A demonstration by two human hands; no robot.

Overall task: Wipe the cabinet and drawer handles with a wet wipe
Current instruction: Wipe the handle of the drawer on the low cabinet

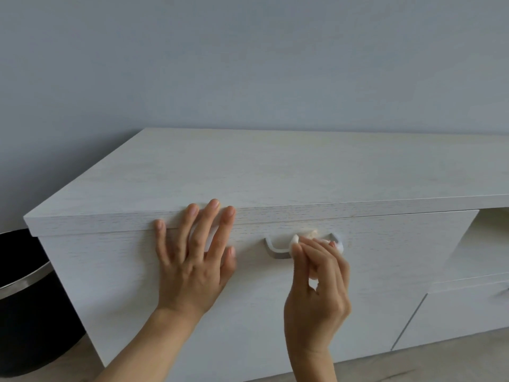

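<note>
Hands, head view: left hand (192, 260) spread flat on drawer front (115, 271), fingertips at tabletop (248, 172) edge, gripping nothing | right hand (316, 282) pinching wet wipe (296, 241) onto handle (275, 248) | risk: wipe slips off; handle's right end probably missed, hidden by fingers | second handle (506, 289) barely visible at right

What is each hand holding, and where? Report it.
Right hand pinches the bunched wet wipe at its lower part, against the drawer handle. Left hand holds nothing.
</note>
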